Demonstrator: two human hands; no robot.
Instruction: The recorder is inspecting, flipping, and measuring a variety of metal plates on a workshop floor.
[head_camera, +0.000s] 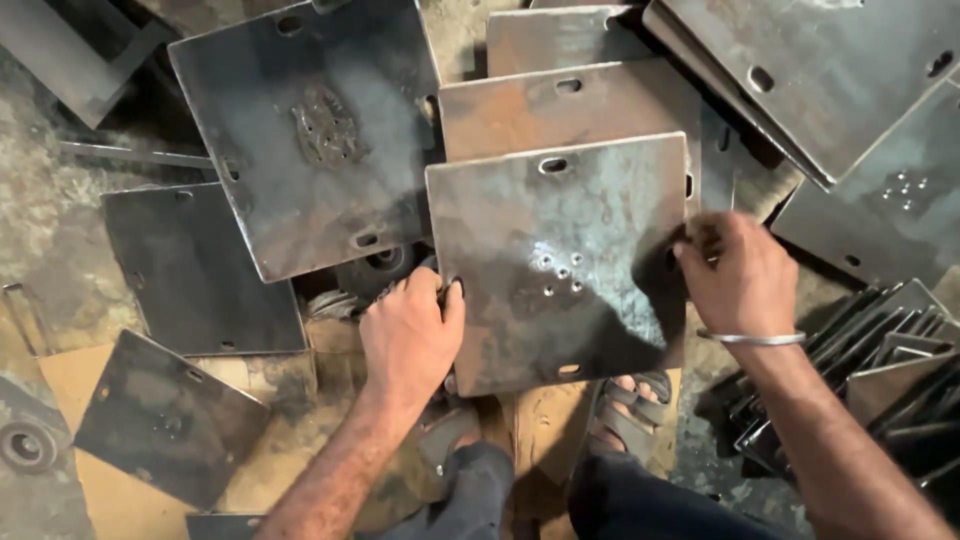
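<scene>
A person's left hand (408, 335) clamps the left edge of a square steel plate (560, 260), fingers curled over the rim, while the right hand (738, 275) (a thin metal bangle (752, 339) at its wrist) grips the opposite edge, fingers hooked around the side. The plate, slotted near its edges and drilled with a cluster of small holes at its centre, is held flat above the person's sandalled feet (628, 405) and overlaps a rust-toned plate (560, 105) just behind it. A larger dark plate (310, 130) lies tilted to the left, with more plates (195, 270) scattered across the grimy floor (40, 200). At right, a stack of angled steel pieces (880, 360) stands near the right forearm.
</scene>
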